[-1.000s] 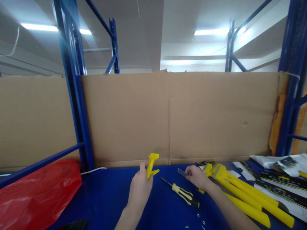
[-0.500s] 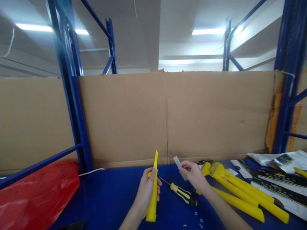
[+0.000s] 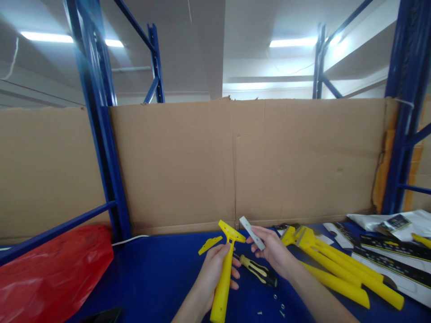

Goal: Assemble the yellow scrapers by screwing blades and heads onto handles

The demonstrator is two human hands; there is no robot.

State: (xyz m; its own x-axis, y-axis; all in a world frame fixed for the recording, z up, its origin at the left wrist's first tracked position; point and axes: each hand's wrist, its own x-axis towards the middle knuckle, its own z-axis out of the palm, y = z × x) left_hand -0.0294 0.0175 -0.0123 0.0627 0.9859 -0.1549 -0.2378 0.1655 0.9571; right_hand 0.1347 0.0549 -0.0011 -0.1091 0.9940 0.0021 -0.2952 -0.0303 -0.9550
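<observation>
My left hand (image 3: 215, 269) is wrapped round the handle of a yellow scraper (image 3: 222, 282), whose wide T-shaped head points up and away from me. A loose yellow clamp plate (image 3: 210, 245) shows just left of that head, by my left fingers; whether they hold it, I cannot tell. My right hand (image 3: 271, 246) pinches a flat silver-grey blade (image 3: 252, 233) close to the scraper head, a small gap apart. Below and between the hands, a screwdriver (image 3: 257, 270) with a cream and black handle lies on the blue table, its tip partly behind my left fingers.
Several yellow scrapers (image 3: 336, 264) lie to the right, beyond my right forearm. Small nuts and screws (image 3: 282, 307) are scattered near the front. Black and white packaging (image 3: 393, 264) covers the far right. A red plastic bag (image 3: 57, 269) and a dark object (image 3: 103, 315) are at left.
The scraper in my left hand has turned from edge-on to face-on, showing its T-shaped head and the loose plate. The blade has turned its flat side more towards me.
</observation>
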